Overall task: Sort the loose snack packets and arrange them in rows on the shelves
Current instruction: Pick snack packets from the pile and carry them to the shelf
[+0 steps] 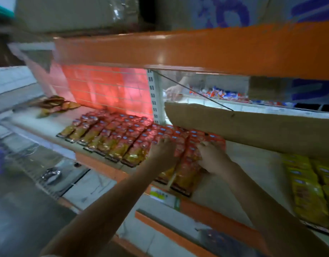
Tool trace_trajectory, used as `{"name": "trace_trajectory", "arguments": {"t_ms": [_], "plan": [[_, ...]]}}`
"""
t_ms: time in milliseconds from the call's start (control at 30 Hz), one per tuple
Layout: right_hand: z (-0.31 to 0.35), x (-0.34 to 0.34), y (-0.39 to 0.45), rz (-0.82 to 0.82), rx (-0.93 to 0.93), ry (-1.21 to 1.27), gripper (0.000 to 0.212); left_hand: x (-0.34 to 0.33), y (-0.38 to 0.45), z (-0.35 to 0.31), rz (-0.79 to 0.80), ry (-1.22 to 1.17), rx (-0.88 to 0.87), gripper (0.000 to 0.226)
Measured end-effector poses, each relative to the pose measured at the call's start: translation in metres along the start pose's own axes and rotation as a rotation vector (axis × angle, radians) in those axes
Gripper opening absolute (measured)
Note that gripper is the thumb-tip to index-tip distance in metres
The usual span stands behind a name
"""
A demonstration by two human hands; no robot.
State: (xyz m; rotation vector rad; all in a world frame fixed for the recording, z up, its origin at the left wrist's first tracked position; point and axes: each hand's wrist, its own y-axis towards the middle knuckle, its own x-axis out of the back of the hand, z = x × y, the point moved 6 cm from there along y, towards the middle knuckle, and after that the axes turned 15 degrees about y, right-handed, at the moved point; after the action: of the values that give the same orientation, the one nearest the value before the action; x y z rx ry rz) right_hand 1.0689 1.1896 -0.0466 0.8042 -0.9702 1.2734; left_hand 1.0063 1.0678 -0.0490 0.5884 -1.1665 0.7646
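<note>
Red-and-gold snack packets lie in overlapping rows on the white shelf with an orange front edge. My left hand rests on the packets of one row, fingers spread forward on them. My right hand lies on the right side of the rightmost row, fingers bent against the packets' edge; the blur hides whether it grips them. A loose pile of brownish packets sits at the shelf's far left. Yellow packets lie in rows at the right.
An orange shelf hangs close above. A cardboard sheet leans over the back of the shelf at right. Behind it another person's hand reaches among red-and-blue packets. Lower shelves and a wire rack are below left.
</note>
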Motion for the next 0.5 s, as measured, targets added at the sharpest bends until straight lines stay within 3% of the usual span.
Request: {"name": "trace_trajectory", "arguments": {"t_ms": [267,500], "plan": [[0.232,-0.074,0.096,0.038,0.315,0.075,0.040,-0.058,-0.079,0.250,0.071,-0.028,0.325,0.056],[0.363,-0.159,0.150,0.166,0.448,0.023,0.049,-0.123,-0.134,0.386,0.183,-0.046,0.522,0.053]]}}
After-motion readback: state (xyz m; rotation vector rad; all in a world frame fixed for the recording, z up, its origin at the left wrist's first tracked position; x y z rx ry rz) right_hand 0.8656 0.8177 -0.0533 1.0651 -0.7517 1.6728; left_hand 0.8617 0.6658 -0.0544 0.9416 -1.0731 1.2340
